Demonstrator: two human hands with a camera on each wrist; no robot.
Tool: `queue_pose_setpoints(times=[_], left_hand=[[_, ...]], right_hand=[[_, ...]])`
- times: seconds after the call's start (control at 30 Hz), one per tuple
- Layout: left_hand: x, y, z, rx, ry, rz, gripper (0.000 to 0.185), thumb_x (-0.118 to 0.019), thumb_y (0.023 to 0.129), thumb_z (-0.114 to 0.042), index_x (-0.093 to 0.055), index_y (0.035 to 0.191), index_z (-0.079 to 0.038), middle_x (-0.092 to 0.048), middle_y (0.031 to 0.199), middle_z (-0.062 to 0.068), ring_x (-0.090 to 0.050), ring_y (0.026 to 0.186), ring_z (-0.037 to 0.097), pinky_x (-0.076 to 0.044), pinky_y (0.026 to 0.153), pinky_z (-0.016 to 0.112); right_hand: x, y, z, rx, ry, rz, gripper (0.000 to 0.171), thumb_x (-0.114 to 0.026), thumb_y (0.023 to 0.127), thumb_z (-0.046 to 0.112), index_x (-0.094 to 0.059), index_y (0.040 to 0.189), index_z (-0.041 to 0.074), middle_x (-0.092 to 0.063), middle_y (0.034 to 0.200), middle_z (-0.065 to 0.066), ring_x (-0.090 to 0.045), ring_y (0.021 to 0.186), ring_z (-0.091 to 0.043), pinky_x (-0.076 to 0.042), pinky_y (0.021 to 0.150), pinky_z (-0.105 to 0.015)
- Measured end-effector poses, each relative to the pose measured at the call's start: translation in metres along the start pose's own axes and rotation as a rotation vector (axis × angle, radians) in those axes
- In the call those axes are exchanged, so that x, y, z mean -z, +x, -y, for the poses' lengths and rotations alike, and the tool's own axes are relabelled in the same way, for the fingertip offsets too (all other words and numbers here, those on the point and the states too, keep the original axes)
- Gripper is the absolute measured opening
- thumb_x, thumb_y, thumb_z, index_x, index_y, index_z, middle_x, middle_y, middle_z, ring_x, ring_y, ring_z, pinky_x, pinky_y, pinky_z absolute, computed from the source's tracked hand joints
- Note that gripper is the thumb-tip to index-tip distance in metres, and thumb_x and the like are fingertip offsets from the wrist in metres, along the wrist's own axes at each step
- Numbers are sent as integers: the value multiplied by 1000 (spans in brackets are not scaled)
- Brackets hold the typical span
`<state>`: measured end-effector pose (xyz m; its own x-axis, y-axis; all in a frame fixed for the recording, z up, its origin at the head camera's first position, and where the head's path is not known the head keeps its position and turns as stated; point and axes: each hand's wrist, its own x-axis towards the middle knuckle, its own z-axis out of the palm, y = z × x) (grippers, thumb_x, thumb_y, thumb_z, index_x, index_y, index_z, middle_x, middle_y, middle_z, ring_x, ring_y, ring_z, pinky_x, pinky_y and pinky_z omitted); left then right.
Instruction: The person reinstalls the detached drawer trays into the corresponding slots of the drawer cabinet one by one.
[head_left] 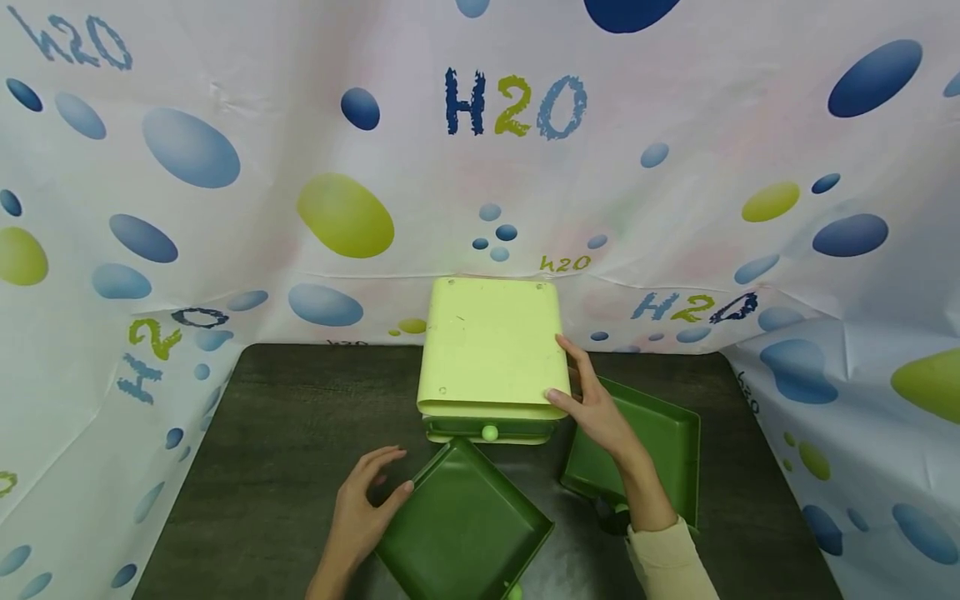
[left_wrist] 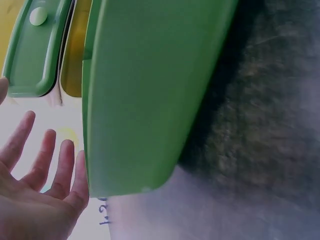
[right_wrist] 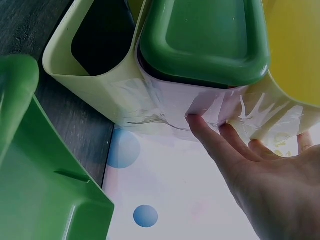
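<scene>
We are looking down at a dark bench [head_left: 285,433] ringed by a white curtain [head_left: 675,125] printed with blue and green drops. At the back middle of the bench a pale green drawer cabinet [head_left: 491,346] is standing, and one dark green drawer [head_left: 487,429] with a pale round knob [head_left: 489,433] is sitting shut in its lowest slot.

Our right hand [head_left: 592,400] is resting open against the cabinet's right front corner, the thumb lying on the top edge and the straight fingers [right_wrist: 210,137] pressing flat on the side wall; it is gripping nothing. Just behind and under that wrist, a second dark green drawer [head_left: 660,442] is lying on the bench to the right of the cabinet, pulled fully out.

Our left hand [head_left: 363,504] is open too, fingers [left_wrist: 55,160] spread and loosely bent, the thumb touching the left edge of a third dark green drawer [head_left: 465,525]. This drawer is lying out on the bench in front of the cabinet, turned at an angle, hollow side up. We cannot tell whether the remaining fingers are touching it.
</scene>
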<state>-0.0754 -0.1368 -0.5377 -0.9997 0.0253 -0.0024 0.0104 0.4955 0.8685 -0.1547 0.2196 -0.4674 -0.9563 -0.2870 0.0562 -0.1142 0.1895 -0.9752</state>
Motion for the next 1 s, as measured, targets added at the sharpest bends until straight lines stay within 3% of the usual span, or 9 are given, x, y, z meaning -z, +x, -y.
queue_pose_setpoints(times=[0.23,0.47,0.73,1.0], left_hand=[[6,-11,6,86,44,12,41,-80,87,-18,-68,126,-16,-58,134,0,-56,122,27,-50,93,49],[8,-20,14,104,99,39,40,-79,87,-24,-69,125,-17,-60,131,-1,-61,108,20,-52,85,42],[5,-26,14,185,72,83,40,-78,87,-22,-68,126,-19,-60,130,-2,-60,103,16,-52,81,37],[1,-33,17,183,67,75,36,-79,87,-29,-69,121,-22,-62,125,-4,-62,98,14,-51,83,37]], right_hand=[[0,1,0,4,3,5,76,-57,102,13,-12,160,33,-15,161,-17,-33,139,-43,-45,93,-58],[2,0,0,9,9,10,76,-55,102,11,-10,160,29,-16,159,-21,-34,138,-46,-46,93,-56],[1,1,-3,20,-4,9,75,-55,103,12,-9,161,27,-13,160,-21,-32,138,-47,-48,92,-49],[1,1,-2,6,1,0,76,-56,102,12,-10,160,29,-13,161,-18,-33,139,-45,-48,92,-49]])
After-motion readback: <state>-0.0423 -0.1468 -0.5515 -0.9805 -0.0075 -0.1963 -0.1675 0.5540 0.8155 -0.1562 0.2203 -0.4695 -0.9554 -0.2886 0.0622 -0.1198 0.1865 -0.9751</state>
